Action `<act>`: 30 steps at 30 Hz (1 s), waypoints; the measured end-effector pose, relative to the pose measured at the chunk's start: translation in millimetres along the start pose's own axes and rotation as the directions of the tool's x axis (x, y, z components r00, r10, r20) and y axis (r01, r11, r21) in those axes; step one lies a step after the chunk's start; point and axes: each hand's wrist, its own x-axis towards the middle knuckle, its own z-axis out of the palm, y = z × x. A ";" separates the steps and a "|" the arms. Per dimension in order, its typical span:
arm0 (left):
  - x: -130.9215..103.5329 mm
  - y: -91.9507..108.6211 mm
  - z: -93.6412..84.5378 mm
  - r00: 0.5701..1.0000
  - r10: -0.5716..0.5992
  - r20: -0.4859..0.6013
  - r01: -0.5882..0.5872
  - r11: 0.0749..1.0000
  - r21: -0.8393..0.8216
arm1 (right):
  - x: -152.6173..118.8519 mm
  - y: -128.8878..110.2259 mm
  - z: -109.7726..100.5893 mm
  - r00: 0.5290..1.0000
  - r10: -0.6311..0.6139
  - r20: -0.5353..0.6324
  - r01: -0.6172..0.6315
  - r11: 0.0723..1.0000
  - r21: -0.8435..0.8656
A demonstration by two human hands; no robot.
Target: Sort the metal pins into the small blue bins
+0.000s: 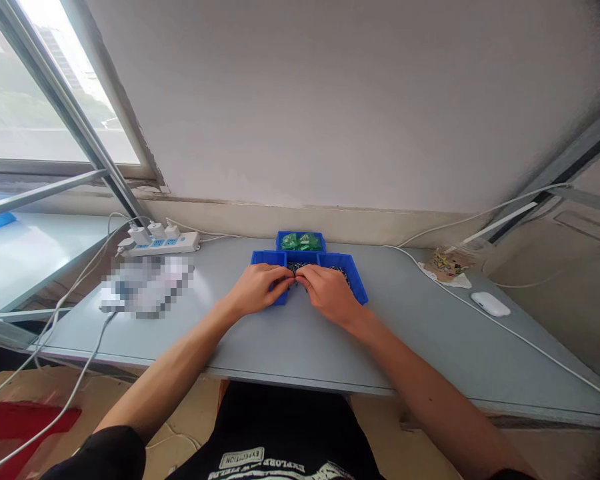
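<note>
My left hand (pixel 254 288) and my right hand (pixel 329 293) meet fingertip to fingertip over the middle blue bin (pixel 305 255). Both are closed in a pinch. Something small and dark shows between the fingertips, too small to name. Slim metallic pieces (pixel 294 265) lie in the middle bin, and similar pieces (pixel 342 271) are in the right blue bin (pixel 360 287). A left blue bin (pixel 266 256) is partly covered by my left hand, so its contents are hidden. Behind them stands another blue bin (pixel 279 241) holding green packets (pixel 307 242).
A white power strip (pixel 165 245) with plugs stands at the back left, with a blurred-out item (pixel 150 287) before it. On the right are a white rounded case (pixel 490 304), a clear bag of small parts (pixel 450 263) and a white cable (pixel 460 297). Metal frame posts flank the grey table (pixel 410 333).
</note>
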 end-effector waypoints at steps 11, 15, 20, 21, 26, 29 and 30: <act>-0.5 -1.3 1.5 1.000 -0.002 0.003 0.002 1.000 0.009 | -1.0 -3.7 -2.9 1.000 -0.006 0.025 0.006 0.999 0.033; -0.1 -0.6 0.7 1.000 -0.008 0.005 0.008 1.000 0.007 | -0.8 -2.1 -2.5 0.999 -0.004 0.036 0.003 1.000 0.021; -0.2 -0.9 0.9 1.000 -0.004 0.010 0.004 1.000 0.012 | -0.4 -0.9 -2.5 0.999 0.001 0.044 -0.001 1.000 -0.002; -0.2 -1.0 0.9 1.000 -0.004 0.010 0.004 1.000 0.015 | -0.3 -0.9 -2.5 0.999 0.001 0.044 -0.001 1.000 -0.005; -0.1 -0.7 0.6 1.000 -0.002 0.003 0.002 1.000 0.018 | -0.2 -1.2 -2.5 0.999 0.003 0.037 -0.003 1.000 -0.007; 0.0 -0.6 0.1 1.000 -0.002 0.002 0.002 1.000 0.016 | -0.1 -1.3 -2.6 0.999 0.012 0.044 -0.012 1.000 0.000; 0.0 -0.6 0.0 1.000 -0.004 0.002 0.004 1.000 0.017 | -0.1 -1.3 -2.6 0.999 0.015 0.049 -0.016 1.000 0.003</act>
